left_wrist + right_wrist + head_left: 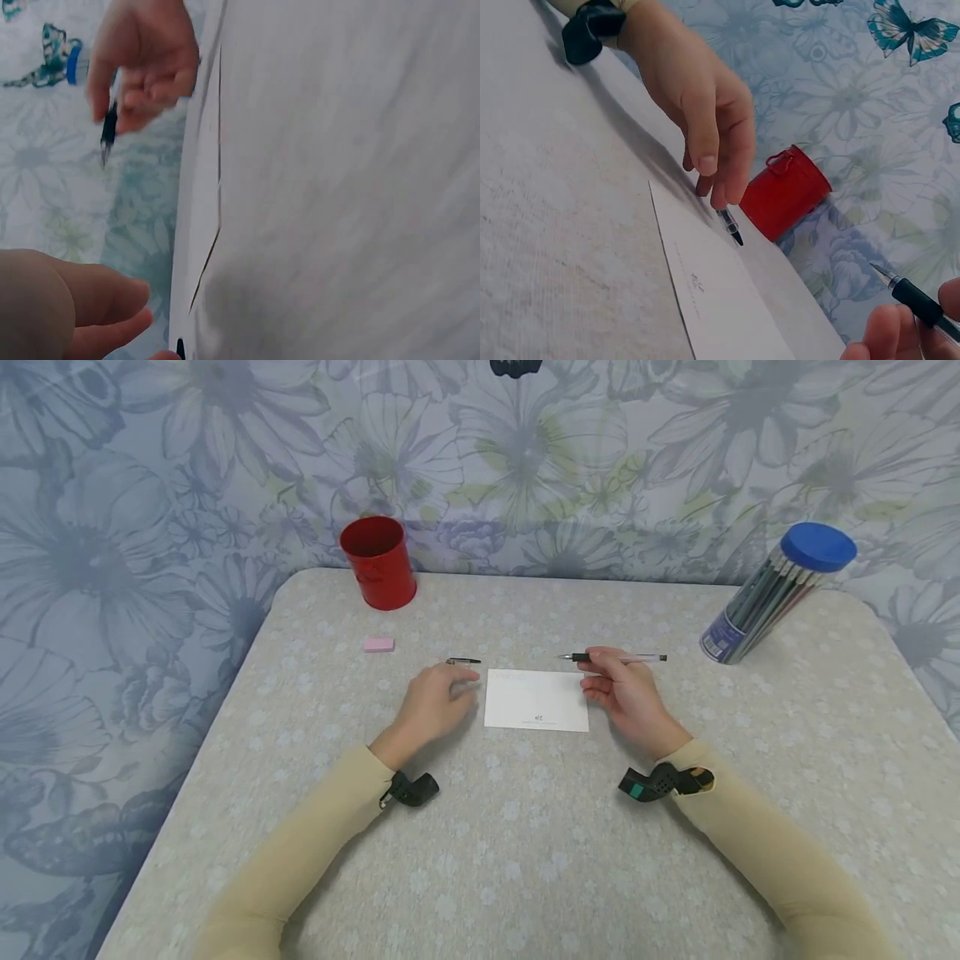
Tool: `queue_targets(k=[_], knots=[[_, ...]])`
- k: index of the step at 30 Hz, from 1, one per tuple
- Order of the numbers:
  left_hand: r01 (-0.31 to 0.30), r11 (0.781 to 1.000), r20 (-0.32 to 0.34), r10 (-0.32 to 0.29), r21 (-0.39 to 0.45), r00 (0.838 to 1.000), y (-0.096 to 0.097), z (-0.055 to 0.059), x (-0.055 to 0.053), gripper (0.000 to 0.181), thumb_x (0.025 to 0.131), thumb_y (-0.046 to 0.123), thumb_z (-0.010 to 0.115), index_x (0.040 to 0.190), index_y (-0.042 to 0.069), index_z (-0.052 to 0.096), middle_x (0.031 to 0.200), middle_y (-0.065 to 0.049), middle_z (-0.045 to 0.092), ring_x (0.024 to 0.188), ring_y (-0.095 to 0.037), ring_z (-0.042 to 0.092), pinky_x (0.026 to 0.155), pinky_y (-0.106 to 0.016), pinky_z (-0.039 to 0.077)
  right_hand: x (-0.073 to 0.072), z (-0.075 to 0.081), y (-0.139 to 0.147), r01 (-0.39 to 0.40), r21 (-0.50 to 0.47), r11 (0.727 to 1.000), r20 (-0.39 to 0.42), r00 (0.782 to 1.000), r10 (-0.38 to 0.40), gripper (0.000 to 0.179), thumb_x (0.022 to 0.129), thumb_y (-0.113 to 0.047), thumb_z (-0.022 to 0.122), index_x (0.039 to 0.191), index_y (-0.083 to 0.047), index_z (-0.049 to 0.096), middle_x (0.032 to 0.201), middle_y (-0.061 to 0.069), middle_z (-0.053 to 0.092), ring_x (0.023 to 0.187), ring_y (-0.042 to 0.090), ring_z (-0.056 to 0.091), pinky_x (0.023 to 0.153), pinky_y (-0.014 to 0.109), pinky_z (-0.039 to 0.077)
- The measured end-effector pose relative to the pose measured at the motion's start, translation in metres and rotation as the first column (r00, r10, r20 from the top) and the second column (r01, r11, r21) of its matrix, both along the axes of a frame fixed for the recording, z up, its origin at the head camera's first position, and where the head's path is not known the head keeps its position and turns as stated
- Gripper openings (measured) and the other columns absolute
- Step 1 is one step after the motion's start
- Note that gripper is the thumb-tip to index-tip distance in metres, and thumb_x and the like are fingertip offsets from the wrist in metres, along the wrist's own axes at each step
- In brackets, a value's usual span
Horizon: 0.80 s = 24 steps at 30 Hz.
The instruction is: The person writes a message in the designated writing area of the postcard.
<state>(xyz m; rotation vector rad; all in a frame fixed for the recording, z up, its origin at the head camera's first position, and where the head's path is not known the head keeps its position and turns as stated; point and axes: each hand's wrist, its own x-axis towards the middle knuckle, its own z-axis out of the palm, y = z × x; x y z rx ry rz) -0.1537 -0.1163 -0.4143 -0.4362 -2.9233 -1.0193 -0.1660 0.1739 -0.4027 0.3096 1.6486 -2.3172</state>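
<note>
My right hand (626, 697) pinches a clear-barrelled pen (647, 657) with a black grip, above the right edge of a white card (532, 702). The uncapped tip of the pen (915, 298) points left in the head view. Small dark marks show near the card's lower edge. To the left of the card, my left hand (435, 702) hovers low with loosely bent fingers and nothing visible between them. A black pen cap (465, 661) with a clip lies just beyond its fingertips; in the right wrist view the fingers partly cover the cap (731, 227).
A pink eraser (378, 645) lies on the patterned table (495, 860) at the left. Behind it stands a red metal bucket (384, 578). At the back right is a clear tube of pencils (765, 602) with a blue lid. Flowered wallpaper covers the wall behind.
</note>
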Motion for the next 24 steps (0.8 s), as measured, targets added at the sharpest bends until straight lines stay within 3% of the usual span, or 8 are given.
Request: queue_targets(k=[5, 10, 17, 24], knots=[[0.053, 0.997, -0.007, -0.053, 0.051, 0.999, 0.004, -0.006, 0.021, 0.033, 0.091, 0.011, 0.067, 0.121, 0.0, 0.072, 0.133, -0.025, 0.065, 0.13, -0.043, 0.057, 0.11, -0.061, 0.042, -0.005, -0.003, -0.016, -0.007, 0.088, 0.996, -0.015, 1.0, 0.009, 0.008, 0.106, -0.015, 0.053, 0.11, -0.011, 0.058, 0.077, -0.008, 0.071, 0.06, 0.004, 0.064, 0.061, 0.017, 0.053], [0.078, 0.995, -0.035, -0.076, 0.059, 0.997, 0.011, -0.009, 0.036, 0.04, 0.088, 0.013, 0.069, 0.126, 0.0, 0.069, 0.139, -0.03, 0.058, 0.136, -0.05, 0.048, 0.114, -0.065, 0.034, -0.008, -0.005, -0.033, -0.022, 0.153, 0.988, -0.053, 0.998, 0.03, 0.006, 0.105, -0.014, 0.054, 0.106, -0.011, 0.059, 0.075, -0.009, 0.069, 0.059, 0.004, 0.063, 0.06, 0.017, 0.053], [0.075, 0.997, -0.05, -0.076, -0.021, 0.996, 0.017, -0.016, 0.043, 0.047, 0.093, 0.02, 0.066, 0.136, 0.002, 0.064, 0.151, -0.032, 0.047, 0.146, -0.055, 0.032, 0.122, -0.067, 0.02, -0.013, -0.009, -0.054, -0.034, 0.245, 0.969, -0.104, 0.993, 0.061, 0.015, 0.104, -0.015, 0.053, 0.112, -0.004, 0.06, 0.075, -0.009, 0.071, 0.057, 0.004, 0.065, 0.058, 0.018, 0.055], [0.048, 0.996, -0.071, -0.054, -0.081, 0.996, 0.02, -0.023, 0.045, 0.047, 0.097, 0.024, 0.063, 0.141, 0.006, 0.061, 0.155, -0.03, 0.042, 0.148, -0.059, 0.023, 0.12, -0.071, 0.018, -0.018, -0.012, -0.064, -0.007, 0.323, 0.946, -0.15, 0.987, 0.058, 0.011, 0.101, -0.015, 0.058, 0.106, -0.005, 0.061, 0.076, -0.006, 0.068, 0.057, 0.004, 0.065, 0.057, 0.018, 0.054]])
